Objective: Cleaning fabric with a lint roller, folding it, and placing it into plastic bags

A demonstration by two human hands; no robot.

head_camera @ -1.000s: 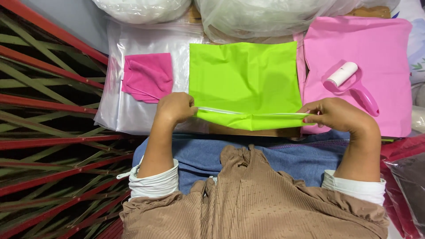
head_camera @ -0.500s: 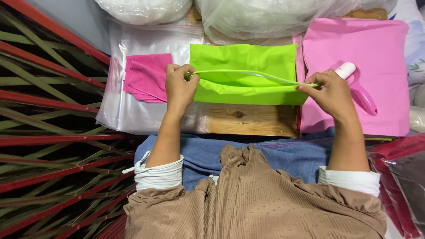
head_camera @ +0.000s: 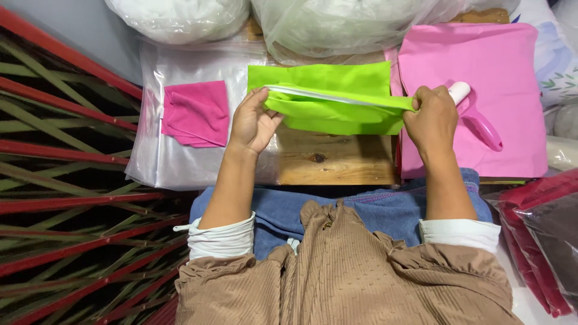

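Note:
A lime green cloth (head_camera: 328, 96) lies across the wooden board (head_camera: 337, 159), folded over on itself. My left hand (head_camera: 253, 123) pinches its left end and my right hand (head_camera: 430, 117) pinches its right end, so the front edge is stretched taut between them and lifted off the board. A pink lint roller (head_camera: 475, 114) with a white head lies just beyond my right hand, on a flat pink cloth (head_camera: 481, 60).
A small folded pink cloth (head_camera: 195, 111) rests on a stack of clear plastic bags (head_camera: 174, 156) at the left. Bulky white plastic sacks (head_camera: 337, 24) line the far edge. Red metal bars (head_camera: 72, 180) fill the left side. Dark red packets (head_camera: 542, 235) lie at the right.
Both hands have carried the green cloth's front edge up and away from me, folding it over. The bare wooden board now shows in front of it.

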